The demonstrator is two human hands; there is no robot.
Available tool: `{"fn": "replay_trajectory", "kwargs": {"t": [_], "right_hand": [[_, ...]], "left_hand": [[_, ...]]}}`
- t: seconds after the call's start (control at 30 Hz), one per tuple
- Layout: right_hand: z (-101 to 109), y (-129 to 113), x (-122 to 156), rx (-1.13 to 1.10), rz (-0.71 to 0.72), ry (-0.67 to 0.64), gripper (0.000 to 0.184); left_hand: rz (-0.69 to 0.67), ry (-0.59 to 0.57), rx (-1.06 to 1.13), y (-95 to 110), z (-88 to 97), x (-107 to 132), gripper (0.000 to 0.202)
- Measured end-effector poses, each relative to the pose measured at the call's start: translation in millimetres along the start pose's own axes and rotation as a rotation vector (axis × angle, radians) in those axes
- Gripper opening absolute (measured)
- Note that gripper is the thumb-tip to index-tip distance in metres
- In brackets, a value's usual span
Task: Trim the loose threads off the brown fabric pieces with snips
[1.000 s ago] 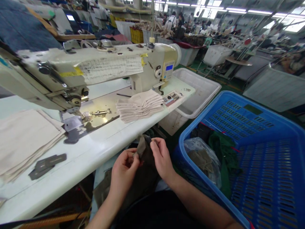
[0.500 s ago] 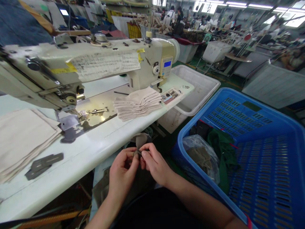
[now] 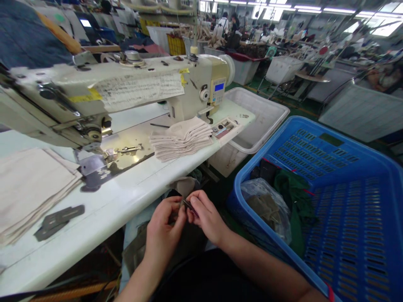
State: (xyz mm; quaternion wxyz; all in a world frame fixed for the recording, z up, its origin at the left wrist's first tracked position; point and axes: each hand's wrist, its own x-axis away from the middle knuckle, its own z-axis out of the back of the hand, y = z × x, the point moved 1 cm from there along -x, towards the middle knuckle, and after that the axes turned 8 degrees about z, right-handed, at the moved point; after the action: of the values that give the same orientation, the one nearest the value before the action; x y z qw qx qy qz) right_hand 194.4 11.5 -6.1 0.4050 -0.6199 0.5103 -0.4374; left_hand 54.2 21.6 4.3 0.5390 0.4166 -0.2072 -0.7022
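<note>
Where the hands meet: over the lap, just off the front edge of the white table (image 3: 138, 191).
Left hand (image 3: 166, 220): thumb and forefinger closed in a pinch on a small bit of dark olive cloth (image 3: 190, 241); other fingers curled, partly hidden.
Right hand (image 3: 204, 216): fingers closed around a slender dark tool (image 3: 191, 207), its tip at the left fingertips. Too small to tell what kind.
Olive cloth position: hanging below the hands onto the lap, mostly in shadow.
Sewing machine (image 3: 189, 105): on the table, beyond the hands; blue screen (image 3: 219, 87) lit, handwritten paper sheet (image 3: 141, 91) taped along the arm.
Folded pale stack (image 3: 181, 138): on the table, right of the needle area, near the front edge.
Flat pale stack (image 3: 34, 188): left of the needle area.
Dark strips (image 3: 59, 220): on the table, just in front of the flat stack, overlapping.
Blue basket (image 3: 346, 201): right of the hands, apart from them; holds a clear plastic bag (image 3: 255, 188) with brown cloth inside, beside green cloth (image 3: 292, 197).
</note>
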Motion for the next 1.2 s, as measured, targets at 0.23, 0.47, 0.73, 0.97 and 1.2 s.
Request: {"fn": "replay_trajectory", "kwargs": {"t": [0.23, 0.47, 0.73, 0.97, 1.2], "right_hand": [[-3, -11, -1, -0.077, -0.214, 0.025, 0.038], [-1, -5, -3, -0.069, -0.159, 0.044, 0.038], [6, -9, -8, 0.217, 0.157, 0.235, 0.029], [10, -8, -7, 0.576, 0.51, -0.02, 0.009], [6, -8, -7, 0.403, 0.387, 0.062, 0.018]], "left_hand": [[-0.194, 0.025, -0.118, -9, -6.1, 10, 0.01], [-0.086, 0.006, -0.034, -8, -4.8, 10, 0.009], [0.251, -0.047, 0.096, 2, 2.4, 5, 0.023], [0.503, -0.291, 0.257, 6, 8.4, -3, 0.029], [0.867, -0.378, 0.686, 8, 13.3, -11, 0.03]]}}
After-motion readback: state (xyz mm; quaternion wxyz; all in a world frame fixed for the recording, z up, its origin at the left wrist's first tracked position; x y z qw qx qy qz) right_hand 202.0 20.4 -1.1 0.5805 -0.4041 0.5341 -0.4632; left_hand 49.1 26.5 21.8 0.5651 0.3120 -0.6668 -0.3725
